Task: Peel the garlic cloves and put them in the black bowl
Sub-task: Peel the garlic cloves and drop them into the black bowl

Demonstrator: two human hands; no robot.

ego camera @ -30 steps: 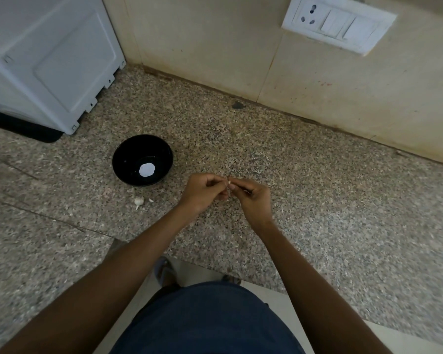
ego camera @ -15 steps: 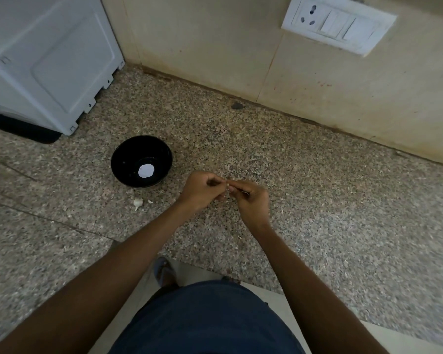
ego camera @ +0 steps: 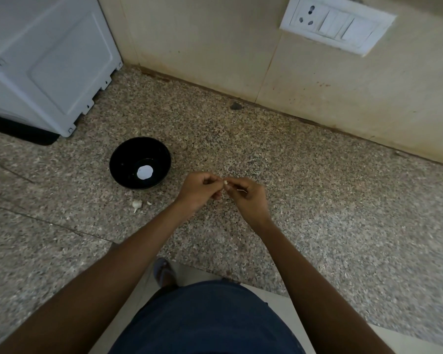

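At frame centre, your left hand (ego camera: 198,191) and right hand (ego camera: 248,198) both pinched one garlic clove (ego camera: 225,182) between fingertips; the black bowl (ego camera: 140,162) lay left, nearer your left hand.

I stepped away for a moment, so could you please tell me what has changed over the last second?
Very little. Both hands, left hand and right hand, keep pinching the small white garlic clove between them above the speckled granite counter; nothing was released or picked up. The round black bowl and the white garlic piece lying in front of it stayed where they were.
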